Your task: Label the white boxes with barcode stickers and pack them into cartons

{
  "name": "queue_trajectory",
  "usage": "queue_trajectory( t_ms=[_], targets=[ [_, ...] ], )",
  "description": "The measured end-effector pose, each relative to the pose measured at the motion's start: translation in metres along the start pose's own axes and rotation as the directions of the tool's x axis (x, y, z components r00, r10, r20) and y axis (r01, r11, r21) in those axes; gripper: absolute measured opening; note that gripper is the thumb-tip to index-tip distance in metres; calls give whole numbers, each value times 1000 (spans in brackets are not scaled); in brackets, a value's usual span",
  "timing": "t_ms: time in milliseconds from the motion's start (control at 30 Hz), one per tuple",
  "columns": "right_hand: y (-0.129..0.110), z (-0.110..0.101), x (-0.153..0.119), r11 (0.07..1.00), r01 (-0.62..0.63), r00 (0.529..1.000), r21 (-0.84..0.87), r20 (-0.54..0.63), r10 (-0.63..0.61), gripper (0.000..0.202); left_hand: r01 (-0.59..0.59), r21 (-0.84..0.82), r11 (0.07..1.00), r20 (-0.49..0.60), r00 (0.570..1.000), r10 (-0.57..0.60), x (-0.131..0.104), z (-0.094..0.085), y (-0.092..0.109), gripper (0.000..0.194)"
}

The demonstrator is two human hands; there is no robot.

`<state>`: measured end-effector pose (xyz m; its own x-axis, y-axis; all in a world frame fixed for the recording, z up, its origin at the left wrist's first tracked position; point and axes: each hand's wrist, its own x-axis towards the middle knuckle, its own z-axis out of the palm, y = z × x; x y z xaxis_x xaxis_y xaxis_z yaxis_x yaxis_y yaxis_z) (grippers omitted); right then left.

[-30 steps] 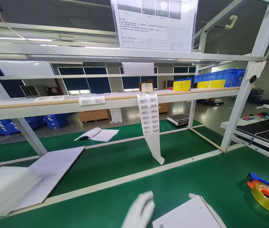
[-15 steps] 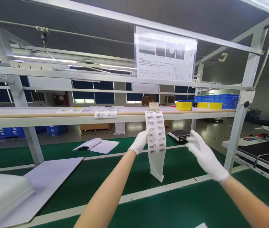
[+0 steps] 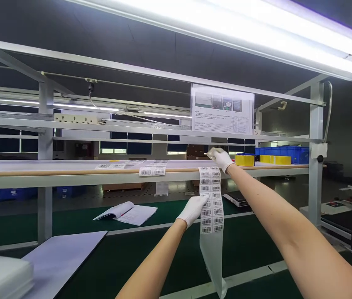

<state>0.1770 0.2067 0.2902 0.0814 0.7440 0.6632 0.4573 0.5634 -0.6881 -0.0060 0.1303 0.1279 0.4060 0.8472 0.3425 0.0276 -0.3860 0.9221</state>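
A long strip of barcode labels (image 3: 212, 207) hangs down over the front edge of the raised shelf (image 3: 70, 179); its lower part is bare backing. My left hand (image 3: 192, 211), in a white glove, pinches the left side of this strip. Up on the shelf, my right hand (image 3: 221, 158), also gloved, is closed around the small clear tape roll behind the strip's top end. Just to its right stands a yellow tape roll (image 3: 244, 160). Another short label strip (image 3: 152, 171) lies over the shelf edge further left.
An open booklet (image 3: 138, 214) rests on the green belt (image 3: 101, 265). White foam sheets (image 3: 4, 274) and a pale board (image 3: 67, 253) are at the left. A blue bin (image 3: 299, 154) stands on the shelf at right. Metal posts (image 3: 315, 191) flank the bench.
My right hand has moved up and left from open air to the clear roll on the shelf. My left hand still holds the strip, which now hangs longer. The view has tilted up.
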Motion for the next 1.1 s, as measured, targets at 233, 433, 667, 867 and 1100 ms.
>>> queue_trajectory(
  t_ms=[233,433,667,867,1100],
  targets=[
    [10,-16,-1,996,85,996,-33,36,-84,45,9,-56,998,-21,1000,-10,16,2,12,43],
    [2,-4,-3,974,116,982,-193,169,-84,63,32,-157,987,-24,999,-36,25,13,13,51],
    [23,-21,-92,966,191,971,-173,-109,-212,64,-19,-190,982,-33,999,13,-41,39,-33,81],
    [74,-37,-252,997,10,985,-81,-172,-24,55,-205,104,973,-79,974,213,-72,54,-53,94],
    [71,-32,-276,815,411,884,-410,-41,-466,16,-199,367,909,-178,944,278,-56,60,-25,50]
  ],
)
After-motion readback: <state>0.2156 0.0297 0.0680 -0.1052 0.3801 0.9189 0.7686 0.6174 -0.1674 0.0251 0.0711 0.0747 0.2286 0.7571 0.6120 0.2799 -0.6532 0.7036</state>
